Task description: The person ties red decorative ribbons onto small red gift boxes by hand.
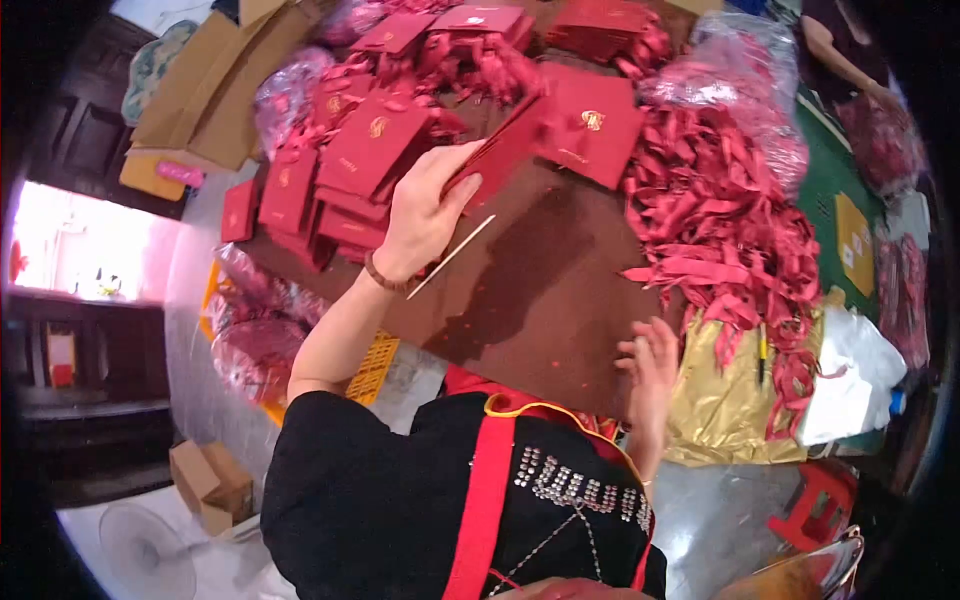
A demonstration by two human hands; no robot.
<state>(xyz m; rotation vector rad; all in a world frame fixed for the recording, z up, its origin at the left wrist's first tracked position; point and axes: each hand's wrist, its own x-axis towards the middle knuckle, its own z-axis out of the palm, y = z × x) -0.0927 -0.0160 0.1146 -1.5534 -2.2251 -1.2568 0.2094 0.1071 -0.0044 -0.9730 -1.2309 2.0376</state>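
Note:
My left hand (pixel 432 205) is closed on a flat red paper bag (pixel 505 150), raised at a tilt over the brown table. A thin pale stick (pixel 452 256) shows just beside that wrist. Against the bag's far side, in this view, sits another red bag with a gold emblem (pixel 590 122). My right hand (pixel 652 365) hovers at the table's near right edge, fingers apart and slightly curled, with nothing in it. Close by on its right lies a heap of red ribbons (pixel 715 215).
Stacks of red bags (pixel 372 145) cover the table's far left. Gold wrapping (pixel 715 400) and a white plastic bag (pixel 850 375) lie at right. A yellow crate (pixel 375 367) stands at left, a red stool (pixel 815 505) at lower right. Another person's arm (pixel 840 60) shows at top right.

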